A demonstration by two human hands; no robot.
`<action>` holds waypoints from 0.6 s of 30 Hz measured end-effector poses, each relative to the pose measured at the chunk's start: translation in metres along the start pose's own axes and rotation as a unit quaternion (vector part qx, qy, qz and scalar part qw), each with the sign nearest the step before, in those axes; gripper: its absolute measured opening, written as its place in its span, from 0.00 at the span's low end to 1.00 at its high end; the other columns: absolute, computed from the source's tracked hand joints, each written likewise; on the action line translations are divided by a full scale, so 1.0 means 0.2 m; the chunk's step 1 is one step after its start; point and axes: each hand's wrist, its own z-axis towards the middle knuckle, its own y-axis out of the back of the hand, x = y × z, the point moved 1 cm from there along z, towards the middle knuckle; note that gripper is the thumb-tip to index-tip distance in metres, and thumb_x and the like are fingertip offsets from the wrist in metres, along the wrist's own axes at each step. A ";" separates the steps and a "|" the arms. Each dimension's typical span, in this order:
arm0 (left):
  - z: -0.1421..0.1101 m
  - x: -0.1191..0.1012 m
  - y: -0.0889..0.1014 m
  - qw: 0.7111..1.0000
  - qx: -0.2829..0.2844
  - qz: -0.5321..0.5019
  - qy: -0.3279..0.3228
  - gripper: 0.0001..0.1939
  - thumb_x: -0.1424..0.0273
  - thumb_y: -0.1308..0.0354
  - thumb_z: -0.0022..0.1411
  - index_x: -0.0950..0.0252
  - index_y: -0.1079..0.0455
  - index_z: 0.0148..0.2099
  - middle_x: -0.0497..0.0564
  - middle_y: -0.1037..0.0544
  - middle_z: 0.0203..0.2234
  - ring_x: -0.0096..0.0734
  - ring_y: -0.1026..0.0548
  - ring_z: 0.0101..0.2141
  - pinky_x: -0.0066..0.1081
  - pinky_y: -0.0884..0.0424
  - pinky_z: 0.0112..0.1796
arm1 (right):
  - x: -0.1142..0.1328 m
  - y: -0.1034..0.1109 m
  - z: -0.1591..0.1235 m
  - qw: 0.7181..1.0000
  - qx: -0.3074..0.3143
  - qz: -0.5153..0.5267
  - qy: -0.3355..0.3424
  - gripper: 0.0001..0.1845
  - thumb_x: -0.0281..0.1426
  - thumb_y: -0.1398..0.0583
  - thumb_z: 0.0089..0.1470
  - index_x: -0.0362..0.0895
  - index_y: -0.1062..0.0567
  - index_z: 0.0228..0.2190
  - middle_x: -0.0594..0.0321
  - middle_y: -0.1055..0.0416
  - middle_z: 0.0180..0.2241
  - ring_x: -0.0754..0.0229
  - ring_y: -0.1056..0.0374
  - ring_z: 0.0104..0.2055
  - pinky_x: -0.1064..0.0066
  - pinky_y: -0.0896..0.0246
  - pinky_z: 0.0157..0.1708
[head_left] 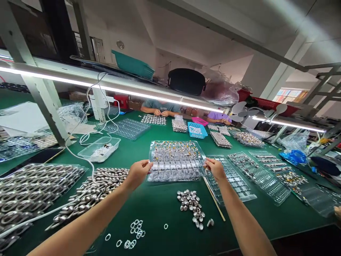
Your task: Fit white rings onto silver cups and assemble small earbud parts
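A clear plastic blister tray [174, 165] is held between my two hands, gripped at its short sides. Small white and orange-tipped parts fill its far rows. My left hand [139, 172] pinches the left edge, and my right hand [215, 168] pinches the right edge. Below the tray lies a loose pile of small silvery caps [190, 204]. White rings [137, 229] are scattered on the green table nearer to me. A thin wooden stick [214, 199] lies beside my right forearm. Under and right of that hand is another clear tray [234, 181].
Trays of metal parts [34, 188] cover the left side. A clear tub [99, 151] of white pieces stands behind them, near a white cable [80, 156]. Right are more filled trays [258, 174]. Across the table, two people work near a blue basket [197, 131]. A lit shelf [160, 94] hangs above.
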 end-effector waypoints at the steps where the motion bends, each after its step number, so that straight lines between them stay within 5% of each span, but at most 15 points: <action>1: -0.06 -0.01 0.02 1.000 0.006 -0.016 0.009 0.23 0.53 0.36 0.50 0.71 0.24 0.36 0.52 0.19 0.25 0.41 0.20 0.31 0.32 0.22 0.32 | 0.01 0.03 -0.05 1.000 -0.003 0.008 0.005 0.20 0.36 0.35 0.51 0.38 0.22 0.44 0.56 0.19 0.34 0.54 0.23 0.35 0.68 0.29 0.31; 10: -0.57 -0.01 0.16 0.994 0.018 -0.075 0.077 0.33 0.51 0.37 0.47 0.69 0.25 0.50 0.56 0.17 0.42 0.44 0.18 0.38 0.38 0.18 0.42 | 0.00 0.17 -0.50 0.999 -0.008 0.044 -0.006 0.27 0.39 0.30 0.39 0.40 0.19 0.42 0.53 0.18 0.37 0.56 0.21 0.33 0.72 0.29 0.28; 18: -0.71 0.08 0.20 0.992 0.024 -0.042 0.117 0.40 0.48 0.38 0.45 0.68 0.29 0.57 0.56 0.18 0.46 0.48 0.19 0.43 0.38 0.19 0.45 | -0.06 0.18 -0.66 0.998 -0.017 0.049 -0.025 0.26 0.40 0.29 0.36 0.41 0.18 0.40 0.53 0.18 0.36 0.56 0.22 0.31 0.72 0.28 0.27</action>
